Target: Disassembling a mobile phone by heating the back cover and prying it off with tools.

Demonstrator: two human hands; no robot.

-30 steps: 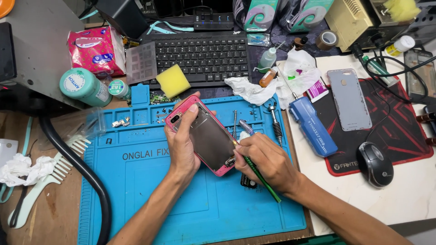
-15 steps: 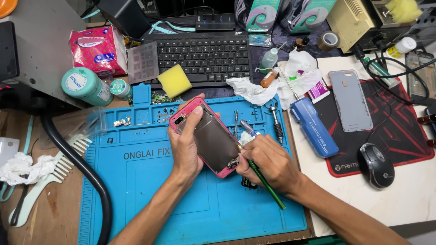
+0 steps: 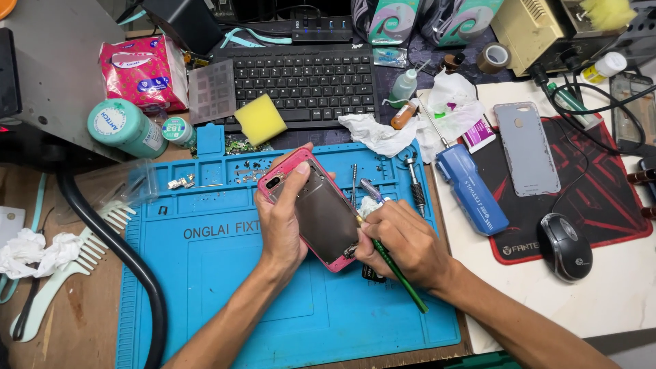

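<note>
My left hand (image 3: 281, 220) grips a pink-framed phone (image 3: 321, 212) with its back off, tilted above the blue work mat (image 3: 225, 287). Its thumb rests near the top corner by the camera hole. My right hand (image 3: 400, 242) holds a thin green-handled tool (image 3: 400, 277) like a pen, its tip touching the phone's lower right edge. A bit of white tissue sits between my right fingers and the phone.
A black keyboard (image 3: 304, 82), a yellow sponge (image 3: 260, 119) and crumpled tissues (image 3: 383, 133) lie beyond the mat. To the right are a blue box-shaped tool (image 3: 471, 188), a grey phone back cover (image 3: 526, 147), a black mouse (image 3: 564, 246) and screwdrivers (image 3: 413, 184). A black hose (image 3: 119, 253) curves along the left.
The phone has tilted slightly in my left hand and the tool tip has shifted along its lower edge. Both hands stay in about the same place.
</note>
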